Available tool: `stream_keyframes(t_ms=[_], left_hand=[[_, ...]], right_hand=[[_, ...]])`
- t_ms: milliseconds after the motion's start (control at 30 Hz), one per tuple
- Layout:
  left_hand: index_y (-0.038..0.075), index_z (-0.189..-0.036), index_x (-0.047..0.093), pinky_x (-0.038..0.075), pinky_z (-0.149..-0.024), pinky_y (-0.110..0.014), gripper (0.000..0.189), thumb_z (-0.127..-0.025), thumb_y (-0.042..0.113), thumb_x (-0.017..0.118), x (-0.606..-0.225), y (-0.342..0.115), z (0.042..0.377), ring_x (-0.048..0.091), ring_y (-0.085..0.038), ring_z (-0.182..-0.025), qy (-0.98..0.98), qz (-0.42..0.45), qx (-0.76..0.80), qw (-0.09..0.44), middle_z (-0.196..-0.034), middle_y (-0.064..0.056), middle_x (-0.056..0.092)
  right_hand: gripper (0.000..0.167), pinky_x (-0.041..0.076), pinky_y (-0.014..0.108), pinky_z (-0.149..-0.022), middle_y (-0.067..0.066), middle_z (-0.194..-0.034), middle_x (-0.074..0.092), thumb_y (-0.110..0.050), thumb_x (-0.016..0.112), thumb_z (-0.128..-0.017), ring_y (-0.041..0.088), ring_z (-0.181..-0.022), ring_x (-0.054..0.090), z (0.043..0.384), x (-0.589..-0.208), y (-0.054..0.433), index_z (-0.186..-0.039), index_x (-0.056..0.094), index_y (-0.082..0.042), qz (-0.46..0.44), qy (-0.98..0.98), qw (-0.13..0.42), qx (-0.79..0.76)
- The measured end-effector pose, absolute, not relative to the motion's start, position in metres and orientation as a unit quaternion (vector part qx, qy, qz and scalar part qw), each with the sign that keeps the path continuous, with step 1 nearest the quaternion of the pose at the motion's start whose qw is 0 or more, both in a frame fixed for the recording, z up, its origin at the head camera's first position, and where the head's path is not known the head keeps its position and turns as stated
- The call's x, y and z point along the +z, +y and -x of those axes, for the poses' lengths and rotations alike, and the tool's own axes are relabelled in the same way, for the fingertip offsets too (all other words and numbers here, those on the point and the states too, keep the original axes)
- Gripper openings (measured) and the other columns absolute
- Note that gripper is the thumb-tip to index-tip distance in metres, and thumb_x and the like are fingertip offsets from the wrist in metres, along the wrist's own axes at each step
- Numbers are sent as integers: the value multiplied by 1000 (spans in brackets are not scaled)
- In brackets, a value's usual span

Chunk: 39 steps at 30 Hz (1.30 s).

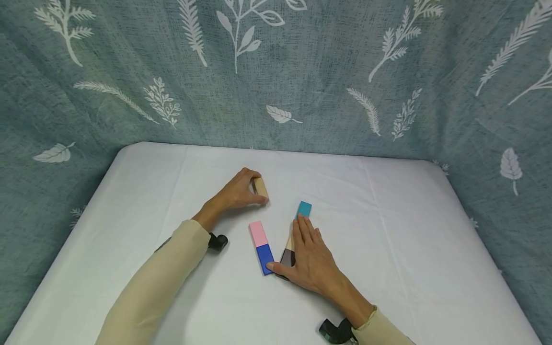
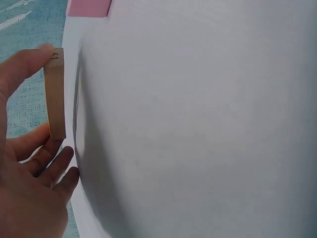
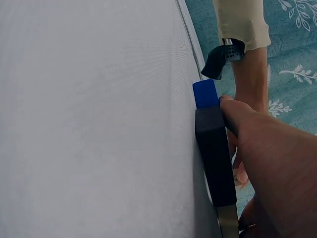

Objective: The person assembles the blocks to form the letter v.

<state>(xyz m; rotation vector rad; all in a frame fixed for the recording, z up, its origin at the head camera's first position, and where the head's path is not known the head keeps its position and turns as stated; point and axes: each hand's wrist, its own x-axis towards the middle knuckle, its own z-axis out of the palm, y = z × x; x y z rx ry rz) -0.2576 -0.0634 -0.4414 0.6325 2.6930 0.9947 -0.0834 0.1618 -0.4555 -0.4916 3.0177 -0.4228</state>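
Note:
My left hand (image 1: 239,190) pinches a plain wooden block (image 1: 260,189) by its two ends, between thumb and fingers. In the left wrist view that block (image 2: 55,94) shows a small dark mark near one end. My right hand (image 1: 312,258) lies with straight fingers along a line of blocks. A teal block (image 1: 304,209) pokes out past its fingertips, with a light wooden block (image 1: 290,242) and a dark grey block (image 1: 287,258) beside the palm, partly hidden. Its thumb tip is right at a blue block (image 1: 264,258), which stands end to end with a pink block (image 1: 258,233).
All the blocks are near the middle of a table (image 1: 388,268) covered in white cloth. A teal curtain (image 1: 319,67) with white leaf prints hangs behind and at the sides. Black wrist cameras (image 1: 217,241) sit below both hands.

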Motion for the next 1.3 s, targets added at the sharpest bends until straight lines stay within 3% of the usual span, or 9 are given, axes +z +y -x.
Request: stream_keyframes(t_ms=[600, 1300], left_hand=[[0, -143, 49, 37, -113, -44, 81, -80, 39, 83, -443, -74, 246, 48, -29, -129, 910, -211, 345, 93, -140, -18, 48], [0, -141, 51, 39, -111, -43, 80, -79, 39, 84, -444, -74, 242, 50, -28, -125, 913, -217, 332, 93, -137, -17, 50]], right_hand=[[124, 21, 58, -119, 25, -165, 8, -85, 52, -82, 37, -154, 6, 84, -455, 161, -157, 17, 7, 163, 976, 22, -140], [124, 20, 57, -119, 25, -165, 9, -84, 53, -82, 36, -154, 6, 83, -455, 161, -158, 17, 7, 159, 977, 23, -141]])
